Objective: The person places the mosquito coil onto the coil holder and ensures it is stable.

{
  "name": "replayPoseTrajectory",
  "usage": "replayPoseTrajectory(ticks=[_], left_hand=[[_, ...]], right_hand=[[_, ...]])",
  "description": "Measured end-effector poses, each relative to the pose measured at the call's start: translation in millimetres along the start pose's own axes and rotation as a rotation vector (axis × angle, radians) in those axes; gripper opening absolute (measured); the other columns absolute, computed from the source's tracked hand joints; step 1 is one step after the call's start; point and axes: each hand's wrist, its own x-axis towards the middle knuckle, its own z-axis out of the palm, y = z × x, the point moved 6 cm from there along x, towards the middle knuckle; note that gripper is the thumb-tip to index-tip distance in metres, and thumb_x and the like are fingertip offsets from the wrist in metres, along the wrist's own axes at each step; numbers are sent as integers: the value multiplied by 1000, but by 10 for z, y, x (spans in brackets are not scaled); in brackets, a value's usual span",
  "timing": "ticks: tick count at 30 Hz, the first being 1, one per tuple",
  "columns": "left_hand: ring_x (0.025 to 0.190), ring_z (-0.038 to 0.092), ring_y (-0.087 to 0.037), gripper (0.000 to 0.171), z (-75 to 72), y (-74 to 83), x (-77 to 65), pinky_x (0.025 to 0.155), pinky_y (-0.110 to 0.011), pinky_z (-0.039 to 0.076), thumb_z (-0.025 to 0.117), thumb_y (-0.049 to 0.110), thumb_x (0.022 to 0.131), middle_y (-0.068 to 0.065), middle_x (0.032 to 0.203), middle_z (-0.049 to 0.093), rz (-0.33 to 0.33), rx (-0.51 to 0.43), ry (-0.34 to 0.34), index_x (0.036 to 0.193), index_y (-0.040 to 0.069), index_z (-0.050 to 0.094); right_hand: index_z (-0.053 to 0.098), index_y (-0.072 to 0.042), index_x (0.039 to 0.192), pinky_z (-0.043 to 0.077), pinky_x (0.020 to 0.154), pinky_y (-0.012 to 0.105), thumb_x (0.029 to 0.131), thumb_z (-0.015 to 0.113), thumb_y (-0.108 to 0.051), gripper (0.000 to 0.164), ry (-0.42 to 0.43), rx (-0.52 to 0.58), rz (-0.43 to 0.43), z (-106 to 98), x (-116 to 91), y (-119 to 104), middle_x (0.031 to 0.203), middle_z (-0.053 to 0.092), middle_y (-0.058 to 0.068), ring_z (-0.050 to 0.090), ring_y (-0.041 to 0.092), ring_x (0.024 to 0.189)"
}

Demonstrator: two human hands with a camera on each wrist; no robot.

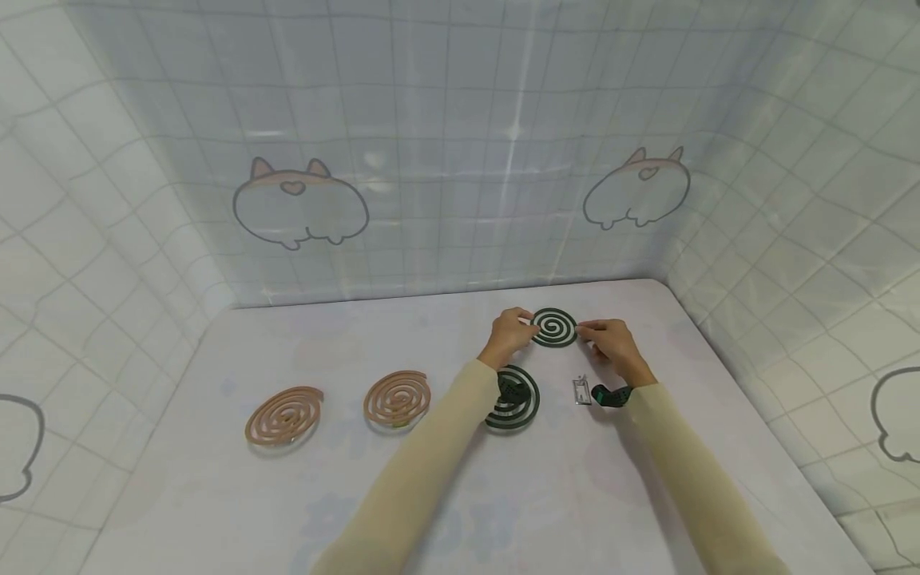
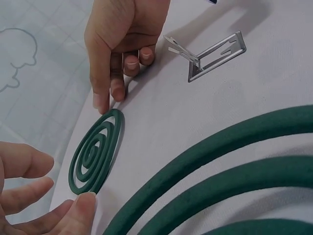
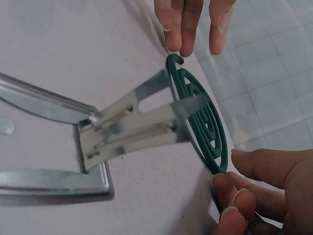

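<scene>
A green mosquito coil lies flat near the back edge of the table, between both hands. On its left edge rest the fingertips of my left hand; in the left wrist view the thumb meets the coil and the other fingers spread apart. My right hand touches the opposite edge with its fingertips, and its thumb stands clear of the forefinger in the right wrist view. Closer to me is a metal coil stand with raised prongs. Another green coil is partly hidden by my left forearm.
Two tan coils sit to the left on the white table. Each wrist carries a dark device. A tiled-pattern curtain rises behind the table and along both sides.
</scene>
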Motion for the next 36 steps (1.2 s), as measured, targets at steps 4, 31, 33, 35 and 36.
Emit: replayPoseTrajectory(ticks=[4, 31, 33, 35, 36], left_hand=[[98, 70, -32, 34, 7, -2, -7, 83, -45, 58, 65, 14, 102, -13, 117, 67, -9, -8, -3, 134, 4, 63], [98, 69, -33, 28, -22, 19, 6, 84, -43, 56, 67, 15, 100, -9, 105, 66, -46, -44, -36, 126, 5, 64], [97, 68, -33, 27, -21, 17, 6, 85, -44, 56, 67, 15, 101, -11, 104, 67, -52, -49, -41, 126, 4, 64], [96, 68, -33, 27, -17, 13, 7, 87, -44, 56, 66, 14, 101, -16, 100, 68, -56, -60, -50, 126, 4, 64], [95, 68, -33, 27, -15, 12, 6, 88, -44, 56, 66, 14, 101, -18, 98, 68, -57, -64, -55, 126, 4, 64]], right_hand=[[65, 1, 134, 45, 56, 24, 103, 66, -26, 41, 5, -9, 1, 21, -13, -35, 99, 64, 10, 51, 12, 65], [64, 1, 134, 49, 59, 22, 102, 68, -26, 42, 32, 137, 97, 54, 18, -45, 107, 64, 12, 55, 11, 69], [63, 1, 135, 49, 58, 21, 102, 68, -25, 42, 36, 150, 95, 50, 24, -35, 104, 63, 10, 55, 11, 69], [62, 0, 136, 49, 57, 21, 102, 68, -24, 43, 29, 153, 92, 56, 29, -23, 102, 62, 9, 54, 10, 69], [62, 1, 137, 48, 57, 21, 102, 68, -24, 43, 24, 153, 86, 61, 32, -21, 101, 62, 9, 53, 10, 69]])
